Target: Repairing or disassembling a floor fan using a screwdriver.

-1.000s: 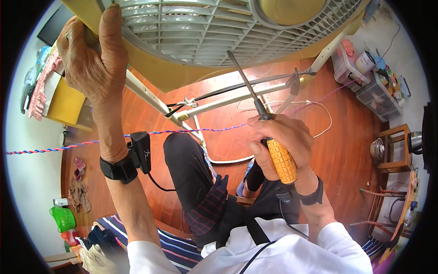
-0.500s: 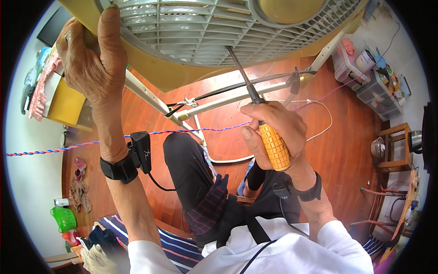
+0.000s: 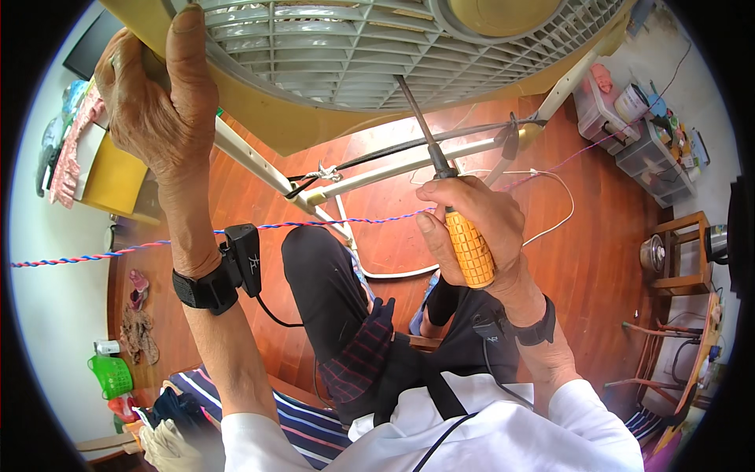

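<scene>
A yellowish fan housing [image 3: 271, 130] with a white slatted grille [image 3: 338, 59] fills the top of the head view; its upper part is out of the picture. At its left edge my left hand [image 3: 161, 106] is closed round the rim, thumb toward the grille side. My right hand [image 3: 491, 216] grips a screwdriver [image 3: 470, 250] by its yellow, chequered handle. The dark shaft slants up and left, its end at the lower slats of the grille. I cannot tell what the tip touches, as it goes in among the slats.
A pale tubular frame [image 3: 393, 179] with a black cord tied on it stands below the fan. A twisted red and blue wire [image 3: 330, 224] crosses in front of my knees. Plastic boxes [image 3: 653, 161] and a wooden stool [image 3: 683, 252] are at the right, a green basket [image 3: 110, 376] at the left.
The screwdriver and my right hand have shifted slightly upward, and the shaft's end sits a little further right along the slats. My left hand stays on the fan's edge.
</scene>
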The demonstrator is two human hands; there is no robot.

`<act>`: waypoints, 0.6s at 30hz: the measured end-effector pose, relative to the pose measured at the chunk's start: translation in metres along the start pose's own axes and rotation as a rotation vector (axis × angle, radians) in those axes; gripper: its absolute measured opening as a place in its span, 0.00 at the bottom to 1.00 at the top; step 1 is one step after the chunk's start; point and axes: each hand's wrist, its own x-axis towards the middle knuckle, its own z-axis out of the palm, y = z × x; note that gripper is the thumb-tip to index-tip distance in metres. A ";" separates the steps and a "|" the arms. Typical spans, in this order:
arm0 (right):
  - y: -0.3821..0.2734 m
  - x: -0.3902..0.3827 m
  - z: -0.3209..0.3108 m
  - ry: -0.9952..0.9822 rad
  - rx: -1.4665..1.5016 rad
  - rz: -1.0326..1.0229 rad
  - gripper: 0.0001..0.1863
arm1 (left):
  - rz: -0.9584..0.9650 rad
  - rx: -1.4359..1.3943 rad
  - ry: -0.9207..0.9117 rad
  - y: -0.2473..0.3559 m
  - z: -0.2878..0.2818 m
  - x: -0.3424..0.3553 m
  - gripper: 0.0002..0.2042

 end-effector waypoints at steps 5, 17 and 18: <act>0.000 0.001 -0.003 -0.030 -0.032 -0.023 0.17 | -0.013 -0.013 -0.044 -0.001 -0.001 0.002 0.22; 0.000 -0.005 -0.002 0.046 0.066 0.005 0.12 | 0.033 -0.004 0.003 0.000 0.001 0.001 0.22; -0.001 -0.006 -0.002 0.026 0.058 0.021 0.12 | 0.029 -0.002 -0.003 -0.001 0.000 0.001 0.21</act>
